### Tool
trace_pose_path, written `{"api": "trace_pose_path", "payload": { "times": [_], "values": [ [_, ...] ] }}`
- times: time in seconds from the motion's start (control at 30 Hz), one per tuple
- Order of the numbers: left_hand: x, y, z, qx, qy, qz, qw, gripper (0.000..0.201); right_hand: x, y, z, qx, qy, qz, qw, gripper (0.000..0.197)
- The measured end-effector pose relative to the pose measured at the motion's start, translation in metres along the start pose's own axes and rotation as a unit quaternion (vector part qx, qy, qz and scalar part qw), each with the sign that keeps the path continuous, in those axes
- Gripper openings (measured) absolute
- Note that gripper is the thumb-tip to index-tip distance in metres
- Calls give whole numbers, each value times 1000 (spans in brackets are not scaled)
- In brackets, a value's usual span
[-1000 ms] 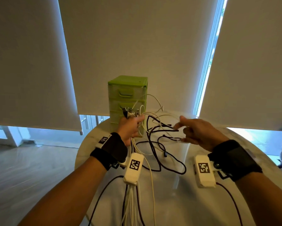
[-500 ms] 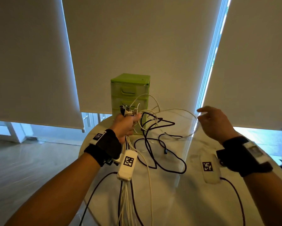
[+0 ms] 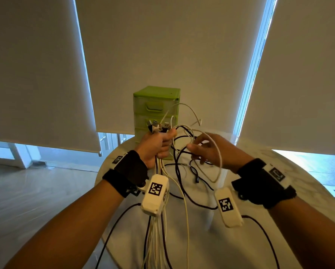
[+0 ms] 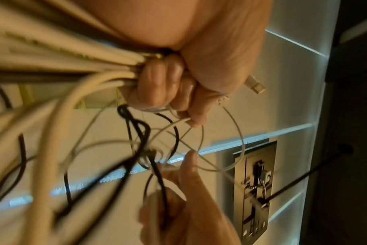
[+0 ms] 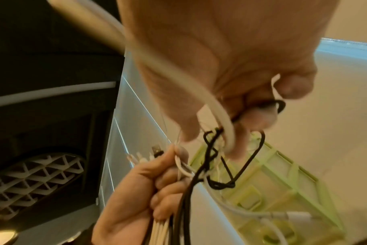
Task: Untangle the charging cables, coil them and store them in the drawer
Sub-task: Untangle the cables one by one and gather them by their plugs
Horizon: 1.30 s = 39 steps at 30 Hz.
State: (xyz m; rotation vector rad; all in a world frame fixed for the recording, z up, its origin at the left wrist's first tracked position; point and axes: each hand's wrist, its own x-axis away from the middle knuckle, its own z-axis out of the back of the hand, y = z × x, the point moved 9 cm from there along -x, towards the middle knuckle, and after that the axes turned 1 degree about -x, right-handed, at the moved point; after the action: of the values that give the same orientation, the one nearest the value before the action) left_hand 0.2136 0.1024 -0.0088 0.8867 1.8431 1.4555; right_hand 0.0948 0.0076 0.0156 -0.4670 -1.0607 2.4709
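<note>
- Head view: the right hand [image 3: 211, 150] has come back in from the far right, where it was stretched out half a second ago, and now sits just beside the left hand [image 3: 157, 144] over the table [image 3: 279, 191].
- A white cable [image 3: 217, 160] that was drawn out sideways then now hangs slack in a loop over the right hand, so the pull seems spent and a fresh grip on the tangle is probably being sought.
- The left hand has stayed a closed fist round the cable bundle [image 3: 159, 226], plugs [image 3: 159, 127] poking out of its top, the long tails dropping off the near table edge.
- My reading: untangling is only midway. Black loops [image 3: 184, 177] and white ones are crossed between the hands, nothing is coiled, and all drawers of the green drawer unit [image 3: 156, 111] behind the hands look shut.
- Right wrist view shows what the head view hides: right fingers [image 5: 256, 117] curled round a kinked black strand, with a white cable hooked over a finger (so it holds cable and is not empty).
- That view also shows a tight black crossing [image 5: 220, 184] just beside the left fist.
- Left wrist view shows the fist's underside, fingers [image 4: 157, 84] clamped on the white strands, and the right hand below reaching into thin loops (blurred; which strand it holds I cannot tell here).
</note>
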Motion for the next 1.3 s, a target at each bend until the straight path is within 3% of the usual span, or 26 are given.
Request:
{"api": "trace_pose_path", "payload": {
  "times": [0.13, 0.27, 0.37, 0.5, 0.6, 0.8, 0.87, 1.03, 1.17, 1.23, 1.3],
  "values": [
    [5, 0, -3, -87, -15, -1, 996, 22, -8, 8, 8, 69, 101, 8, 993, 41],
    [9, 0, -1, -161, -23, 8, 987, 15, -9, 22, 15, 98, 90, -36, 990, 25],
    [8, -1, -3, -185, -41, 33, 981, 17, -10, 17, 19, 115, 108, -17, 987, 21],
    [8, 0, -8, -211, -33, 50, 976, 16, -7, 15, 21, 42, 126, 7, 991, 24],
    [6, 2, -8, -221, -21, 37, 974, 13, -5, 18, 14, 8, 115, 42, 992, 15],
    [6, 5, -10, -215, -10, 10, 977, 15, 9, 16, 17, 54, 164, 98, 980, 34],
    [4, 6, -13, -213, -9, 4, 977, 15, 14, 9, 17, 70, 163, 129, 976, 35],
    [0, 8, -15, -218, -5, -8, 976, 16, 15, -3, 5, 185, 124, 177, 959, 10],
    [1, 8, -13, -208, -3, -11, 978, 16, 13, -5, -4, 242, 98, 190, 947, 31],
    [2, 10, -18, -221, -13, -17, 975, 14, 8, -1, -14, 285, 63, 164, 942, 30],
    [2, 13, -18, -230, -10, -29, 973, 14, 5, 0, -6, 242, 83, 153, 955, 22]
  ]
}}
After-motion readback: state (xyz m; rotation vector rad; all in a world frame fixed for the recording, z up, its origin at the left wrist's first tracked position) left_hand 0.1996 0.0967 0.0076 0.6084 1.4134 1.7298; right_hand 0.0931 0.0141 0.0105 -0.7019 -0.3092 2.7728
